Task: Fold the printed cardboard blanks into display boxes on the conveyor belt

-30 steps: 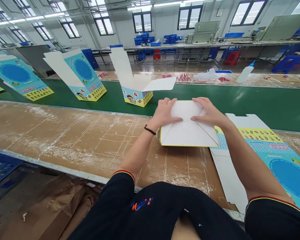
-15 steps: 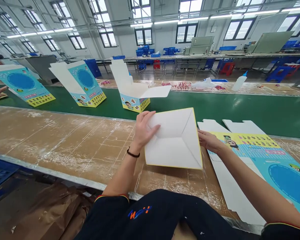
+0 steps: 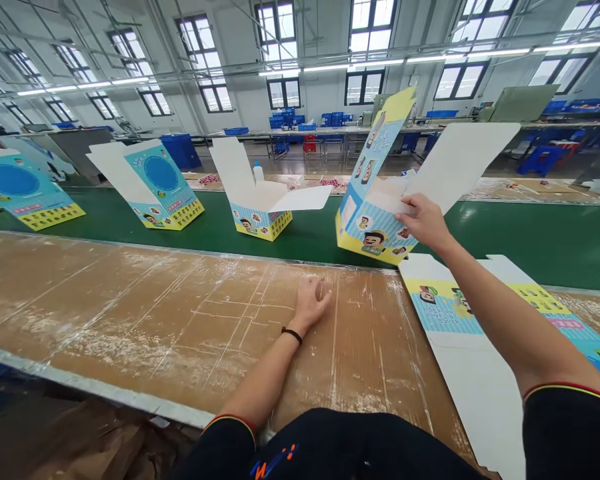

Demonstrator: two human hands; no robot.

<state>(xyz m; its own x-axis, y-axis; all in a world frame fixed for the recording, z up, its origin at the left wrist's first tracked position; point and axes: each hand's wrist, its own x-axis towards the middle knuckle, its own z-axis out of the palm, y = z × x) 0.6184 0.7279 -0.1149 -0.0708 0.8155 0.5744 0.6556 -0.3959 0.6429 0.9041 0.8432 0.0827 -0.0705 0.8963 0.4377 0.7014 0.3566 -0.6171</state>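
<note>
My right hand [image 3: 425, 220] pinches the near wall of a blue and yellow printed cardboard box [image 3: 367, 230]. The box stands slightly tilted on the green belt [image 3: 310, 233], its tall flaps sticking up and its white inside partly showing. Over the brown worktop [image 3: 230, 320], my left hand [image 3: 312, 301] is empty, with thumb and fingers apart and loosely curled. A black band circles that wrist. Under my right forearm lies a flat printed box blank [image 3: 460, 333], partly hidden by the arm.
Farther left on the belt stand an open box [image 3: 260, 220], a box with a blue oval [image 3: 165, 187] and another printed box [image 3: 25, 190]. Behind the belt are a white bottle [image 3: 258, 172] and small red items [image 3: 210, 179].
The box has gone from between both hands over the worktop to the belt, turned upright. My left hand has let go and dropped lower; my right hand moved forward with the box.
</note>
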